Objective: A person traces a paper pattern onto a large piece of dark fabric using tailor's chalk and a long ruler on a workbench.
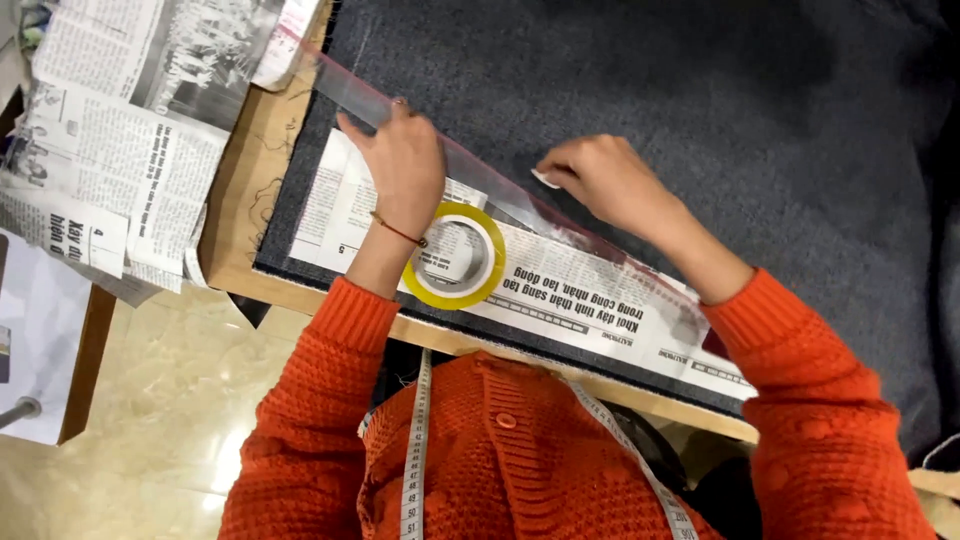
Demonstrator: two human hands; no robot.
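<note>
We worked over a broad sheet of dark grey fabric (700, 90) that covered most of the wooden table (240, 180). A long newspaper strip (590, 300) lay flat on the fabric along its near edge, serving, as we judged it, as a pattern. Across the strip's far edge ran a clear plastic ruler (480, 180), slanting from upper left to lower right. More loose newspaper sheets (110, 150) were piled at the left end of the table, well apart from the work.

Our left hand (400, 170) lay spread and nearly flat on the ruler, fingers extended, pressing it down rather than gripping it. Just beside that wrist a yellow roll of tape (455, 257) rested on the newspaper strip. Our right hand (605, 180) was curled, its fingertips pinched on a small white piece of tailor's chalk (547, 180), which touched the fabric right at the ruler's edge.

To mark well here, we judged that the left hand needed steady downward weight near the middle of the ruler, so neither ruler nor paper could creep on the cloth. The chalk wanted to ride tight against the ruler's edge, held at a constant tilt and drawn in one light, even stroke. A white measuring tape (415, 450) hung round the neck over the orange cardigan (520, 450), clear of the table.
</note>
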